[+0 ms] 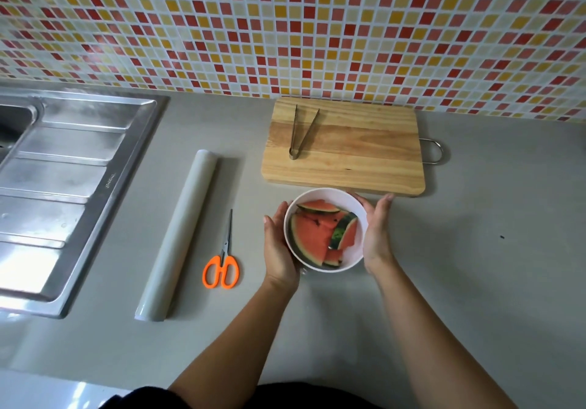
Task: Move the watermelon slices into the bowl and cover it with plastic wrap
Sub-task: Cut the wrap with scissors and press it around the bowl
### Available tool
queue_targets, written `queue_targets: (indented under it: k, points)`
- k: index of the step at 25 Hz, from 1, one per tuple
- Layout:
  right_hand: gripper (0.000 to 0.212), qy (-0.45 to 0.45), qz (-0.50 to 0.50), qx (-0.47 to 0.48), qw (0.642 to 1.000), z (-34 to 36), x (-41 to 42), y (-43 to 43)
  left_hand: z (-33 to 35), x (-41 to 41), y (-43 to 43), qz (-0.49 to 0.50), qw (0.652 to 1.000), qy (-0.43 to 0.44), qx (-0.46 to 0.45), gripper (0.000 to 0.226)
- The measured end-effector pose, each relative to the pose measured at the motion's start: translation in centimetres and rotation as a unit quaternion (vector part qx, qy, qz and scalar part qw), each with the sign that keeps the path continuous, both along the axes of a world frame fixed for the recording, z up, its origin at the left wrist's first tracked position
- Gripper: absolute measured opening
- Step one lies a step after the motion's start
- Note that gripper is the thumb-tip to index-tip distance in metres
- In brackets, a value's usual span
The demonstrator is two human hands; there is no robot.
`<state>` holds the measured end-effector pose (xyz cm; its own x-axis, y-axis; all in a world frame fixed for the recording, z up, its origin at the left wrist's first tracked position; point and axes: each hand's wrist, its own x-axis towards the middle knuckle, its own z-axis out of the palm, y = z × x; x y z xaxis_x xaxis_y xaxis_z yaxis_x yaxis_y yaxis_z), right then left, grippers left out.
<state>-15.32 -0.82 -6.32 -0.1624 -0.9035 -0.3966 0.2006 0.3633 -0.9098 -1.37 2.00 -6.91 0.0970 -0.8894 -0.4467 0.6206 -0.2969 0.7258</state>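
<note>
While both hands cup it on the grey tabletop (459,250), left hand (279,250) and right hand (377,237) grip curved around the white bowl (356,256), red green-rinded watermelon slices (320,234) piled inside, tongs (301,132) on wooden cutting board (364,154) beyond.

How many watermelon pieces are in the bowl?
4 that I can see in the white bowl: one at the back, a big one left, one right, one at front. More may hide underneath.

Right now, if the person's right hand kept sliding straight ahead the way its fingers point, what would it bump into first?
Probably the wooden cutting board. The right hand cups the white bowl, and its fingertips already sit close to the board's near edge, though depth is hard to judge.
</note>
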Motion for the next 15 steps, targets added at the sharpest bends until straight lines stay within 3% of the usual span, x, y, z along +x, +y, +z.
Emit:
queue_targets:
  k: [2, 4, 6, 10, 15]
  points:
    - [0.086, -0.001, -0.022, 0.01, 1.0, 0.7, -0.9, 0.7, 0.3, 2.0, -1.0, 0.026, 0.998, -0.05, 0.011, 0.056]
    - [0.104, 0.058, -0.081, -0.029, 0.995, 0.7, -2.1, 2.4, 0.0, 3.6, -0.3, 0.065, 0.989, -0.134, 0.025, 0.057]
    - [0.111, 0.037, -0.075, -0.051, 0.995, 0.4, -2.3, 3.8, -0.1, 3.6, 1.3, 0.045, 0.987, -0.153, -0.016, 0.053]
    - [0.069, -0.064, -0.061, -0.017, 0.996, 0.0, 0.6, 5.0, 0.4, 0.5, 2.0, -0.041, 0.982, -0.176, -0.06, 0.055]
    - [0.068, -0.136, -0.066, 0.03, 0.988, 0.1, 1.6, 4.5, 0.9, -0.7, 1.0, -0.029, 0.994, -0.102, 0.02, 0.051]
